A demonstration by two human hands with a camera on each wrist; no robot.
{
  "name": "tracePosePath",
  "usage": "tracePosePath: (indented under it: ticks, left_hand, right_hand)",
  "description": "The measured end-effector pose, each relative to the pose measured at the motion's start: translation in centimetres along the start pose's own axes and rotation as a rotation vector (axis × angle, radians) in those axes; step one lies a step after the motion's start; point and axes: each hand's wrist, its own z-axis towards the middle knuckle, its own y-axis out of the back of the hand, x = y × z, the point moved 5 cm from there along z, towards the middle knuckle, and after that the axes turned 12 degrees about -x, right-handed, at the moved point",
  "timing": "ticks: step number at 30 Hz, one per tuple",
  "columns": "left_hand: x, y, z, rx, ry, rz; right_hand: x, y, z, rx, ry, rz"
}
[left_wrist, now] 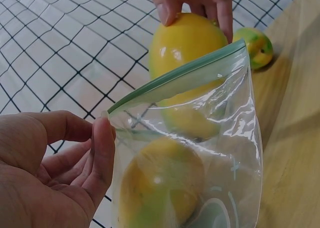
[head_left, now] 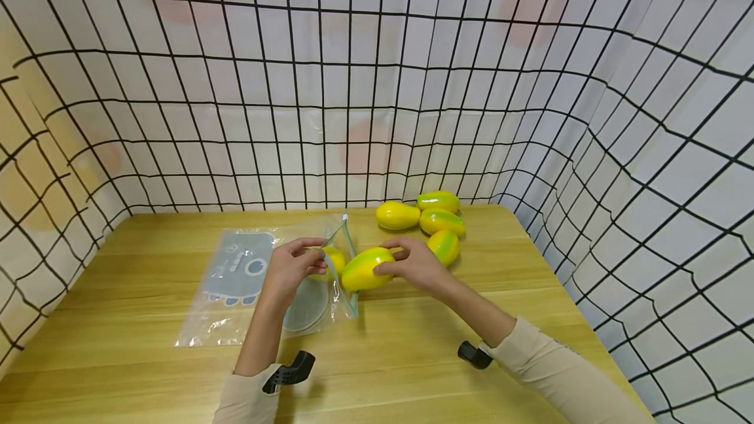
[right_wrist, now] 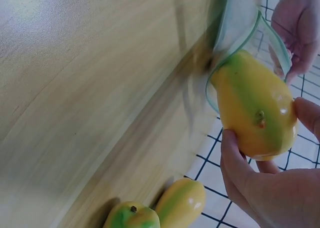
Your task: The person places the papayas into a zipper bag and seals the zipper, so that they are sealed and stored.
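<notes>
My left hand [head_left: 291, 270] pinches the rim of a clear zip bag [head_left: 204, 329] between thumb and fingers. The bag has a green seal strip and a blue-grey printed pattern, and its mouth stands open to the right. One yellow-green mango [left_wrist: 162, 183] lies inside, near the mouth. With thumb and fingers, my right hand [head_left: 415, 264] grips another mango [head_left: 368, 270] at that mouth. In the right wrist view, the far end of the held mango [right_wrist: 257, 105] sits within the opening.
Several more mangoes [head_left: 442, 222] lie at the back right of the wooden table [head_left: 400, 365], the closest one just behind my right hand. Black grid netting [head_left: 330, 110] over white cloth encloses the back and sides.
</notes>
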Motion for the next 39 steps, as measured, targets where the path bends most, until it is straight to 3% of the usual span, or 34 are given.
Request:
tracePosePath:
  ticks: [27,39]
  left_hand:
    - [-0.2,-0.1,-0.2,0.006,0.008,-0.018]
    - [-0.3,0.0,-0.3,0.01,0.02,-0.026]
  right_hand:
    - [-0.8,-3.6,0.3,0.076,-0.055,-0.041]
    - [-1.2,-4.7,0.4,0.109,-0.048,0.003]
